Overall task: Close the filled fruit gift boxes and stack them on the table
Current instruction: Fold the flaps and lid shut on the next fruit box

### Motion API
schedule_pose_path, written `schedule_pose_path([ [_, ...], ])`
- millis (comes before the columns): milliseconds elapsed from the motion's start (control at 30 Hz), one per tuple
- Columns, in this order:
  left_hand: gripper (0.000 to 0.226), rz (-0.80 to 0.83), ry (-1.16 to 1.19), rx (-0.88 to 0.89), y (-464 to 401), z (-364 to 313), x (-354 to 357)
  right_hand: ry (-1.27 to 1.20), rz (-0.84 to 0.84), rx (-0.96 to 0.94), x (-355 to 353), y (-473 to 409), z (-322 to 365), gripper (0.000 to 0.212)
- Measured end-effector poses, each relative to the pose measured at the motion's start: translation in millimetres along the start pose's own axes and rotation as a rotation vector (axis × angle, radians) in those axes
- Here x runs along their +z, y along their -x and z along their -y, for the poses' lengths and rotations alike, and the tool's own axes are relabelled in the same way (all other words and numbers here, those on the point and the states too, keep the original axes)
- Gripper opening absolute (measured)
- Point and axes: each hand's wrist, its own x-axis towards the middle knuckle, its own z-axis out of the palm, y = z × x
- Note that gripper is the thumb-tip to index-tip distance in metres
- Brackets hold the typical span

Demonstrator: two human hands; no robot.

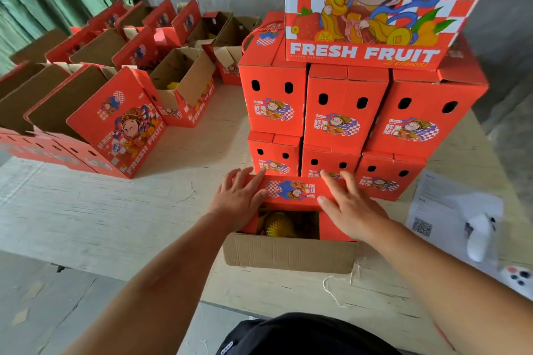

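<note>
Dark clothing (302, 334) at bottom edge, nearest the lens; both bare forearms reach forward from it over the table (115, 210). Box (290, 251) being closed sits at the near table edge, directly under the hands: plain brown near flap stands up toward the camera, red far flap (291, 190) folded down over the opening. Left hand (240, 200) lies flat on the flap's left end, fingers straight and spread, pressing, not curled round anything. Right hand (350, 207) lies flat on the right end, fingers likewise extended, thumb along the flap's near edge. Between the two wrists the opening shows yellow fruit (279, 225) in foam netting. Just beyond the fingertips: stack (343, 118) of closed red boxes, two tiers of three, touching or nearly touching the far flap; one larger "FRESH FRUIT" box (375, 8) on top. Well left of the left fingers: rows of open boxes (121, 112), flaps up. Right of the right hand: paper sheet (432, 210) with QR code, a white object (480, 236) lying on it, kind not discernible.
</note>
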Motion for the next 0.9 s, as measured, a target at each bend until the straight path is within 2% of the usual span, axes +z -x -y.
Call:
schedule_pose_path([
  [67, 0.084, -0.067, 0.148, -0.095, 4, -1, 5, -0.455, -0.128, 0.072, 8, 10, 3, 0.068],
  [133, 0.099, -0.113, 0.320, -0.198, 7, 0, 8, -0.740, -0.114, 0.273, 13, 24, -1, 0.072],
  [167, 0.104, -0.119, 0.387, -0.238, 8, 1, 9, -0.788, 0.003, 0.392, 13, 33, -4, 0.071],
  [233, 0.107, -0.113, 0.451, -0.271, 7, 3, 9, -0.813, 0.343, 0.597, 7, 51, -6, 0.069],
  [267, 0.105, -0.102, 0.464, -0.269, 6, 4, 9, -0.836, 0.466, 0.650, 2, 58, -7, 0.074],
  [333, 0.097, -0.066, 0.472, -0.255, 1, 5, 7, -0.918, 0.579, 0.633, -6, 63, -12, 0.079],
  [433, 0.082, 0.031, 0.506, -0.286, -3, 5, -1, -1.144, 0.503, 0.554, -14, 65, -10, 0.064],
  [567, 0.068, 0.179, 0.698, -0.307, -3, 11, -21, -1.182, 0.287, 0.508, -6, 67, -8, 0.063],
  [667, 0.082, 0.262, 0.973, -0.289, 8, 20, -26, -1.385, 0.181, 0.545, -3, 67, -9, 0.058],
  [700, 0.087, 0.268, 1.042, -0.275, 13, 23, -25, -1.465, 0.161, 0.539, -5, 67, -8, 0.050],
  [800, 0.092, 0.254, 1.185, -0.257, 22, 26, -20, -1.716, 0.128, 0.446, -17, 68, -2, 0.036],
  [833, 0.090, 0.249, 1.213, -0.261, 25, 25, -20, -1.688, 0.097, 0.398, -19, 68, 2, 0.035],
  [867, 0.084, 0.231, 1.229, -0.265, 26, 25, -18, -1.495, 0.031, 0.344, -18, 68, 7, 0.033],
  [900, 0.072, 0.193, 1.248, -0.277, 28, 24, -18, -1.132, -0.060, 0.302, -15, 68, 13, 0.033],
])
